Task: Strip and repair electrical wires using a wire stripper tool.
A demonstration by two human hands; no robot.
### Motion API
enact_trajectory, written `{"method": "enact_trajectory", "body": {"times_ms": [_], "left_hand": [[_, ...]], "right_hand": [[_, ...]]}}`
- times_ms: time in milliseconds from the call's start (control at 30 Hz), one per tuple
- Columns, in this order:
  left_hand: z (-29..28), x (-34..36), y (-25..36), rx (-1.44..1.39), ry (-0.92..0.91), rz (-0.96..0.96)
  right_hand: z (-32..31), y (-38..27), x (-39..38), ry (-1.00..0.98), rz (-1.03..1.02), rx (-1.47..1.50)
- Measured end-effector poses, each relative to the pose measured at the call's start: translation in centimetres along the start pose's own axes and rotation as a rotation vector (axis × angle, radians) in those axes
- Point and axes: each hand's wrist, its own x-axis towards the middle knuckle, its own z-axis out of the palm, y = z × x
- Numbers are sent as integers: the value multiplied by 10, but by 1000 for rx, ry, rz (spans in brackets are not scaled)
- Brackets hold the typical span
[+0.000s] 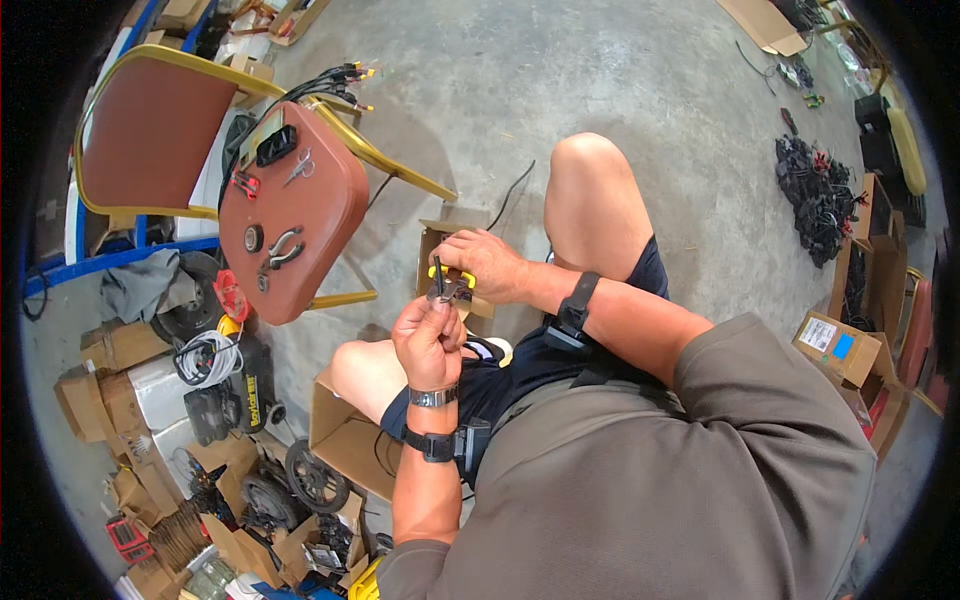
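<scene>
In front of my lap, both hands are close together. My right hand (487, 262) is closed on a cutting tool with yellow handles (466, 279), its fingers wrapped over the grips. My left hand (430, 342) pinches a black cable (438, 270), whose end stands up beside the tool's jaws. Whether the jaws touch the cable cannot be made out. Under and beyond my hands sits an open cardboard box (430, 243), partly hidden by them. A black cable (513, 192) extends over its far side onto the floor.
At left, a chair seat (310, 255) carries scissors (300, 166), pliers (287, 246), a tape roll (254, 238) and a bundle of black cables (325, 84). Another open box (345, 440) stands beside my left leg. A black cable pile (815, 200) lies at right.
</scene>
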Motion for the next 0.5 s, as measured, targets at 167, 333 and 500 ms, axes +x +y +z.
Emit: {"method": "enact_trajectory", "body": {"times_ms": [167, 333, 500], "left_hand": [[-6, -3, -3, -128, -198, -79], [-23, 9, -5, 100, 61, 38], [-51, 38, -19, 520, 407, 184]], "right_hand": [[0, -2, 3, 88, -83, -1], [-5, 2, 2, -63, 63, -168], [-8, -4, -1, -245, 237, -308]]}}
